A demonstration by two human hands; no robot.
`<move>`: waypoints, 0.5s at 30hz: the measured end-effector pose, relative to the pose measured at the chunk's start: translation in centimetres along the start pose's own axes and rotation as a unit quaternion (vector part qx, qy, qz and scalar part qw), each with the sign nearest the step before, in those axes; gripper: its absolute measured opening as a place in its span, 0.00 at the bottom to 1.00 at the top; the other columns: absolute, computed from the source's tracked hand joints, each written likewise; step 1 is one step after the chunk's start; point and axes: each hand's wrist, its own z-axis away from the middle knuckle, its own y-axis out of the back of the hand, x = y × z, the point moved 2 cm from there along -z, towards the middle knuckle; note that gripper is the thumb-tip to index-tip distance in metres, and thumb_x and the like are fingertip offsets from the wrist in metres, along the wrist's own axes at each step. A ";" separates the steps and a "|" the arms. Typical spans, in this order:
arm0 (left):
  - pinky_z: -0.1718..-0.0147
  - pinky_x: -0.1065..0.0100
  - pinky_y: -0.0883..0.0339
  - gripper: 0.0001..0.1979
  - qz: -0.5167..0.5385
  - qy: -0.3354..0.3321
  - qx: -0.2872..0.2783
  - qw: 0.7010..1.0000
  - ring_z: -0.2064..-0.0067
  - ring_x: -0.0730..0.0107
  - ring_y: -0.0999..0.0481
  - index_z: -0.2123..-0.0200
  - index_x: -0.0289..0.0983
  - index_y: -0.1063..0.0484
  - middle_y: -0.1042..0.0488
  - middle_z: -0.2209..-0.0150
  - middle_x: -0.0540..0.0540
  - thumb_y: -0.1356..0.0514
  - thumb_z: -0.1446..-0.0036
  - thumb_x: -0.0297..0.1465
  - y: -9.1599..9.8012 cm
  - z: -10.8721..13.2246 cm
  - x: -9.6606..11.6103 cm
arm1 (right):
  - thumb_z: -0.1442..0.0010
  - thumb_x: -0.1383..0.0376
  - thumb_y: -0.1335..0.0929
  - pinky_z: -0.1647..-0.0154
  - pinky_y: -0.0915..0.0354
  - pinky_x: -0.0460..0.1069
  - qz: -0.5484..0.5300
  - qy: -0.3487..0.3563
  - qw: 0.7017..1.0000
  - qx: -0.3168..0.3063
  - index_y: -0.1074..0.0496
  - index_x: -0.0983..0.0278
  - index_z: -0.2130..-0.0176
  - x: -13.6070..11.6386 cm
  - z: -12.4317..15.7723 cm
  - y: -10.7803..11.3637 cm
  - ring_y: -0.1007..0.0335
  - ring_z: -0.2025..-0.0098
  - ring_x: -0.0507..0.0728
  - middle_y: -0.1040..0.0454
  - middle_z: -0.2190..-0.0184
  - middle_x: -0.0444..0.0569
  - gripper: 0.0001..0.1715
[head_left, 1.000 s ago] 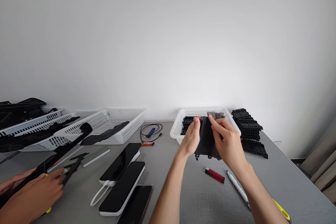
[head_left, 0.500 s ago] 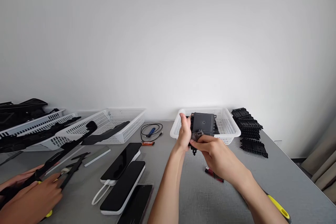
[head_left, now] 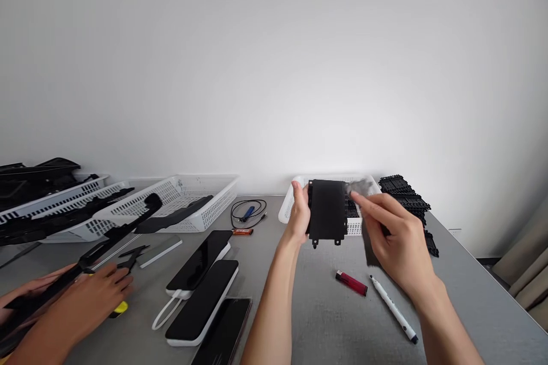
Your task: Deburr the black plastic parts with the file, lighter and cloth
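Observation:
My left hand [head_left: 299, 217] grips a flat black plastic panel [head_left: 327, 211] by its left edge, thumb up. The panel stands nearly upright above the table, its small tabs pointing down. My right hand [head_left: 398, 234] is just off the panel's right edge, thumb and fingers pinched on a crumpled grey cloth [head_left: 362, 185], blurred by motion. More dark material hangs below that hand. Behind the panel is a white basket [head_left: 287, 210] with black parts in it. A red lighter [head_left: 351, 283] and a white marker [head_left: 394, 309] lie on the table below my hands.
Black slatted parts [head_left: 396, 185] are piled at the right. Phones and white power banks [head_left: 202, 302] lie left of my arm, near a coiled cable [head_left: 248, 214]. At the far left, another person's hands [head_left: 85, 308] work on a long black part beside white baskets [head_left: 214, 211].
My right hand has moved right, off the panel, with the cloth. The panel is turned more upright. The marker has come into view; the yellow-handled item at right is hidden.

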 end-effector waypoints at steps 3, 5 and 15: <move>0.46 0.56 0.29 0.41 -0.005 0.006 0.012 1.000 0.39 0.50 0.27 0.49 0.41 0.24 0.20 0.51 0.38 0.52 0.46 0.67 -0.2 0.2 -0.5 | 0.30 0.69 0.40 0.66 0.31 0.51 0.070 0.000 0.996 0.059 0.29 0.61 0.38 1.5 -0.1 -1.6 0.29 0.64 0.55 0.24 0.61 0.53 0.25; 0.46 0.56 0.29 0.40 -0.009 0.008 0.014 1.000 0.39 0.50 0.28 0.48 0.42 0.24 0.20 0.50 0.39 0.52 0.46 0.66 -0.4 0.4 -0.8 | 0.29 0.69 0.41 0.65 0.30 0.51 0.077 -0.011 0.997 0.027 0.31 0.63 0.36 2.4 -0.1 -3.1 0.29 0.63 0.56 0.25 0.61 0.54 0.26; 0.59 0.62 0.24 0.43 -0.011 -0.009 0.027 1.000 0.52 0.54 0.19 0.53 0.39 0.24 0.18 0.59 0.40 0.56 0.46 0.67 0.5 -0.8 -0.9 | 0.37 0.80 0.43 0.62 0.33 0.53 0.141 0.110 0.954 -0.241 0.27 0.67 0.42 -0.6 0.5 -6.4 0.35 0.63 0.59 0.25 0.63 0.54 0.31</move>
